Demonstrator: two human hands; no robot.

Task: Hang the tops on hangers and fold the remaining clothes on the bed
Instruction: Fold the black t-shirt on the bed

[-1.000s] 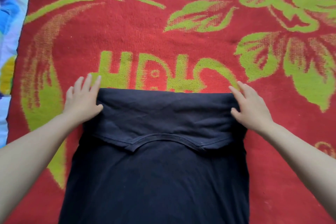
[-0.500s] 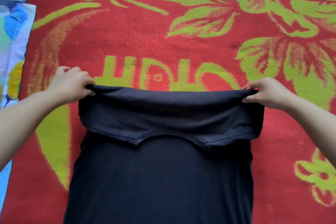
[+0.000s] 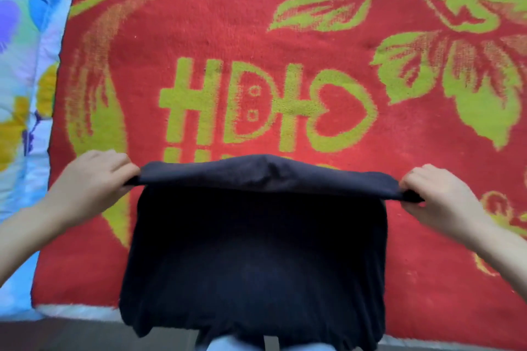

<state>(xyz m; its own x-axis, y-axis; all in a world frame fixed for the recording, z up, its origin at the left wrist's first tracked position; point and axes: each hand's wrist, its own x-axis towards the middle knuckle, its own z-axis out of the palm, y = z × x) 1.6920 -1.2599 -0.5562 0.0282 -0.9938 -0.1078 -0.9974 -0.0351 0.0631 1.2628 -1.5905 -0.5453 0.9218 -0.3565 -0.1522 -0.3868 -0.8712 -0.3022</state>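
Observation:
A dark navy garment (image 3: 256, 251) lies on the bed at the near edge, its lower part hanging over the edge. Its far folded edge is lifted off the blanket. My left hand (image 3: 91, 179) pinches the left corner of that fold. My right hand (image 3: 439, 196) pinches the right corner. The fold is stretched between both hands, and the fabric under it is in shadow.
A red blanket (image 3: 285, 37) with green flowers and lettering covers the bed. A pale floral pillow or sheet (image 3: 20, 80) lies along the left side. The bed's near edge (image 3: 71, 312) and dark floor (image 3: 85, 333) show at the bottom.
Both hands went from resting flat on the fold's corners to pinching them. They have lifted the folded edge and drawn it toward me, hiding the hem that showed before.

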